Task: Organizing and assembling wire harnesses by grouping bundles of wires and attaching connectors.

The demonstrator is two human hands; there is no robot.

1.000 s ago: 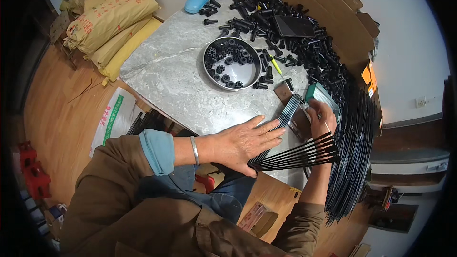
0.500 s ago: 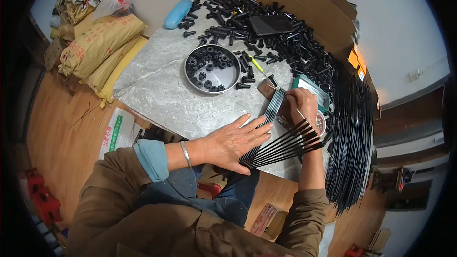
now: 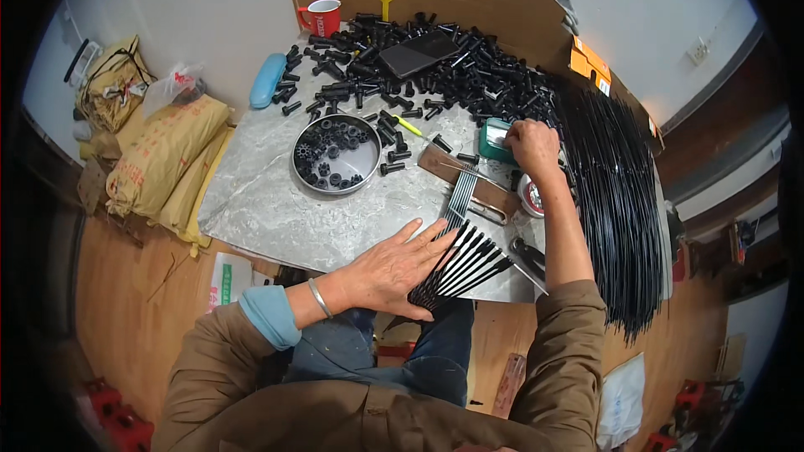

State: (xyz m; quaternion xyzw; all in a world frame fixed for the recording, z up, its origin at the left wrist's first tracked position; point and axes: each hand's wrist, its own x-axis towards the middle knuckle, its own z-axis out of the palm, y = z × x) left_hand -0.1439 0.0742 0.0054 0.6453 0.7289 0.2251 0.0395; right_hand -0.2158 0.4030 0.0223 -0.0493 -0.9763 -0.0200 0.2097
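Note:
My left hand (image 3: 387,272) lies flat with fingers spread on a fan of thin rods (image 3: 466,192). The rods' near ends carry black sleeves (image 3: 469,264) and spread out to the right of my fingers. Their far ends run close together onto a brown flat block (image 3: 440,161). Over a small green box (image 3: 492,139) is my right hand (image 3: 534,149), its fingers curled together at the box's right side. Whatever those fingertips hold is hidden. Just below the right hand stands a small round tub (image 3: 529,196) with tiny pieces inside.
A round metal tin (image 3: 337,189) holds black ribbed parts. Behind it lie a heap of black bolt-like pieces (image 3: 494,75), a phone (image 3: 419,53), a blue case (image 3: 268,81) and a red mug (image 3: 322,18). Long black rods (image 3: 615,209) cover the table's right side.
My right hand has left the rods and moved out to the green box. My left hand stays on the rods. The whole view has shifted and turned.

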